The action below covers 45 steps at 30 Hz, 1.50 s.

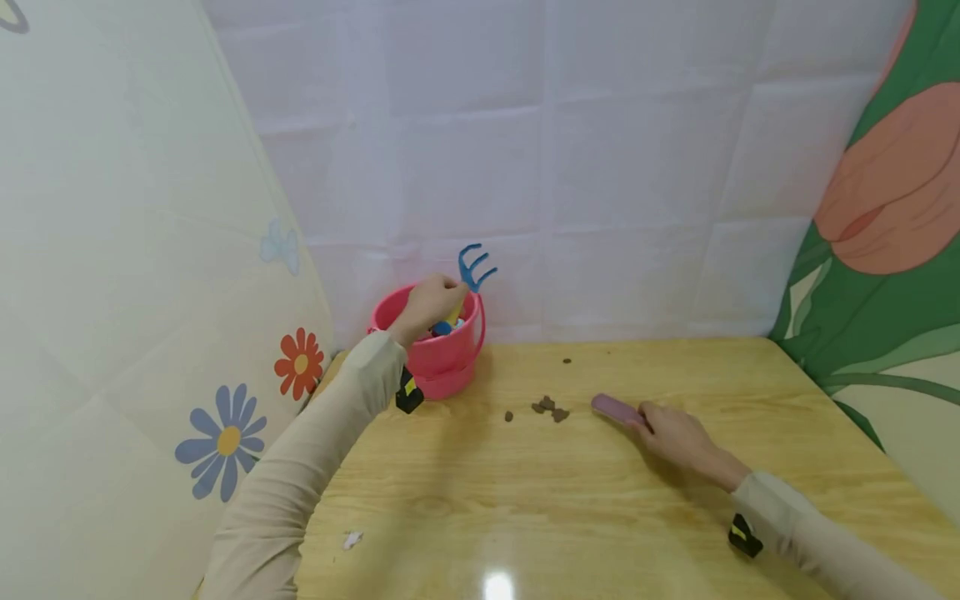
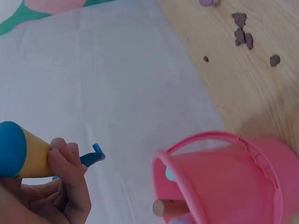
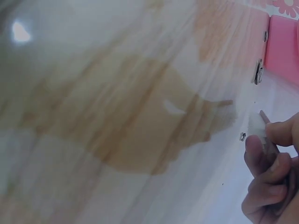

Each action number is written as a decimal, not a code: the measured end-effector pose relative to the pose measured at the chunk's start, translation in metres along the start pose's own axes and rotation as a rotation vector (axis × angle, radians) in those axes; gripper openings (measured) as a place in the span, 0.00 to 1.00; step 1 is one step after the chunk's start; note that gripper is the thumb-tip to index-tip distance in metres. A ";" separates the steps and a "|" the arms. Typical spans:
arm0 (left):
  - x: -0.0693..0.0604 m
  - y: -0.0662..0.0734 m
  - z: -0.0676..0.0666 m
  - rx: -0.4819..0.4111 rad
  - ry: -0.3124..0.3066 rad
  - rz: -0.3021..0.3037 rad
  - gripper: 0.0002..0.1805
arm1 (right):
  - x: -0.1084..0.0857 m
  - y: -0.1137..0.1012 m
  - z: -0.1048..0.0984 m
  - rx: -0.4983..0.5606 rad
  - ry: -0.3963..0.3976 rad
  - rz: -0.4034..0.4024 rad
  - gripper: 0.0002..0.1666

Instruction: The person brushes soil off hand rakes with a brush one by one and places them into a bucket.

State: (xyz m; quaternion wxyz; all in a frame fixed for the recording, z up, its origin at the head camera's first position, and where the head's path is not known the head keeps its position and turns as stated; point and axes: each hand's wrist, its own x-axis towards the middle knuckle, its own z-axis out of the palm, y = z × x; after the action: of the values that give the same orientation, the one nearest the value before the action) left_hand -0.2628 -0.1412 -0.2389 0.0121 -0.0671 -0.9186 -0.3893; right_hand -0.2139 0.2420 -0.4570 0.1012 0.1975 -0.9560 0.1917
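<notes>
My left hand (image 1: pixel 433 304) grips a small toy hand rake (image 1: pixel 474 268) with blue tines and a yellow handle with a blue end. It is over the pink bucket (image 1: pixel 442 358), tines pointing up in the head view. Inside the bucket are several items, among them a brown cylindrical handle (image 2: pixel 169 207); most are hidden by the wall. My right hand (image 1: pixel 678 437) holds a purple-backed brush (image 1: pixel 617 408) low over the table, and pale bristles show faintly in the right wrist view. Left of the brush lie several brown crumbs (image 1: pixel 547 404).
The wooden table (image 1: pixel 570 500) meets a white cloth backdrop (image 1: pixel 600 167) behind the bucket. Single brown crumbs lie off the cluster, one near the back edge. A whitish scrap (image 1: pixel 352 540) is at the front left. Flower-patterned cloths (image 1: pixel 112 333) flank both sides.
</notes>
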 end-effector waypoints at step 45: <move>-0.005 -0.076 -0.071 0.027 0.040 -0.085 0.21 | -0.006 -0.005 -0.002 -0.008 0.037 0.000 0.12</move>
State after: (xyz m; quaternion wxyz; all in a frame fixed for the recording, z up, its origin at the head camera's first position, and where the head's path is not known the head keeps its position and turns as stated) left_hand -0.2699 -0.2452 -0.2444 0.0151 -0.0201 -0.9254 -0.3783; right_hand -0.2060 0.2411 -0.4552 0.1196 0.1933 -0.9548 0.1917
